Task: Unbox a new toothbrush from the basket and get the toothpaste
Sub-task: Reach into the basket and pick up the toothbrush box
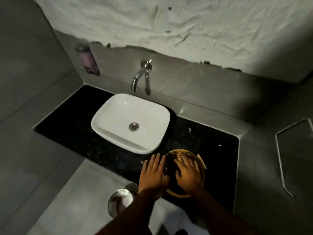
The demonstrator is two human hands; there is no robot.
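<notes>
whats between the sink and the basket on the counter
Nothing: in the head view only a short strip of bare black counter separates the white sink from the basket. The left hand rests just beside that gap.

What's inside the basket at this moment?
The right hand reaches into the basket, covering most of it. A pale, thin item shows at its right rim; other contents are hidden or blurred.

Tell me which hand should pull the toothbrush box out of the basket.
Right. The right hand is spread over the inside of the basket, while the left hand lies at its left rim, better placed to steady it. The box itself isn't visible.
</notes>
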